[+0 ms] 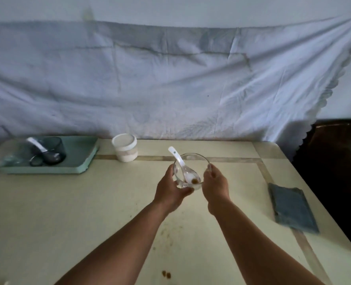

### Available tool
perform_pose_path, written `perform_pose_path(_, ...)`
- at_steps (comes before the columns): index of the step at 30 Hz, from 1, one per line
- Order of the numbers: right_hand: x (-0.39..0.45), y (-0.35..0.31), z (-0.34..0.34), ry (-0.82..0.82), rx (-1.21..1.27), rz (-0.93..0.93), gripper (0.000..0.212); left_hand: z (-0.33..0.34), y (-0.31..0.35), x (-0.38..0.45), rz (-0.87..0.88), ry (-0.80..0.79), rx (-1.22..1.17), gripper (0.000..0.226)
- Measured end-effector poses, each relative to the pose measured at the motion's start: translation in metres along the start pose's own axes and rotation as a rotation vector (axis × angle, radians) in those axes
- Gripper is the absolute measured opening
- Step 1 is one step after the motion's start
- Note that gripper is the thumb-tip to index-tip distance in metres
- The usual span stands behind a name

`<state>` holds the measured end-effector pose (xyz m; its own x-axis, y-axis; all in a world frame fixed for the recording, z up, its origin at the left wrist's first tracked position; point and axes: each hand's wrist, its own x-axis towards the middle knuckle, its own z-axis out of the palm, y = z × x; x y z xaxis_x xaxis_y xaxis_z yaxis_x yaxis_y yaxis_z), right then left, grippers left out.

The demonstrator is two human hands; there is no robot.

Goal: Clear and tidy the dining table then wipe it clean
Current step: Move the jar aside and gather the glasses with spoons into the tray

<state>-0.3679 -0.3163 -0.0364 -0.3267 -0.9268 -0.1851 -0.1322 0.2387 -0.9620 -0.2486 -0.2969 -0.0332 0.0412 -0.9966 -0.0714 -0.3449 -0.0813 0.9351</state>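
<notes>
A clear glass bowl [193, 161] is held over the middle of the cream table [67, 212]. A white spoon [179, 161] leans inside it, with a brown food scrap by its tip. My left hand [171, 190] grips the bowl's left side and underside. My right hand [214, 186] pinches the right rim. A folded blue cloth [293, 208] lies near the table's right edge. Brown crumbs and stains [166, 274] dot the table close to me.
A mint green tray [80, 153] at the back left holds a dark glass cup, a clear dish and a spoon. A white lidded jar [125, 148] stands behind the bowl. A pale sheet hangs on the wall behind. Dark furniture is at far right.
</notes>
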Motion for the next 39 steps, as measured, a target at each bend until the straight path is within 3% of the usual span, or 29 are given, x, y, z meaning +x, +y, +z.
perform_pose_path(5,-0.033,-0.026,0.093,-0.09,-0.005,-0.025,0.017,-0.099,-0.021,-0.006,0.004,0.104,0.037,0.081)
perform_pose_path(9,-0.059,-0.042,0.162,-0.147,-0.011,-0.046,0.038,-0.17,-0.039,-0.011,-0.003,0.167,0.071,0.08)
perform_pose_path(14,-0.086,-0.058,0.238,-0.194,-0.02,-0.085,0.03,-0.248,-0.064,-0.015,-0.012,0.217,0.033,0.072)
perform_pose_path(18,-0.102,-0.072,0.293,-0.22,-0.045,-0.115,0.036,-0.302,-0.085,-0.005,-0.041,0.267,0.052,0.061)
perform_pose_path(21,-0.102,-0.074,0.33,-0.239,-0.064,-0.109,0.038,-0.334,-0.102,0.006,-0.048,0.293,0.088,0.065)
perform_pose_path(24,-0.097,-0.074,0.365,-0.261,-0.09,-0.119,0.039,-0.359,-0.115,0.019,-0.042,0.303,0.101,0.062)
perform_pose_path(28,-0.086,-0.082,0.397,-0.276,-0.143,-0.138,0.038,-0.384,-0.135,0.046,-0.056,0.306,0.073,0.075)
perform_pose_path(32,-0.071,-0.089,0.421,-0.283,-0.182,-0.128,0.046,-0.398,-0.149,0.078,-0.082,0.299,0.057,0.077)
perform_pose_path(39,-0.034,-0.077,0.458,-0.304,-0.313,-0.123,0.042,-0.408,-0.176,0.125,-0.098,0.259,0.09,0.075)
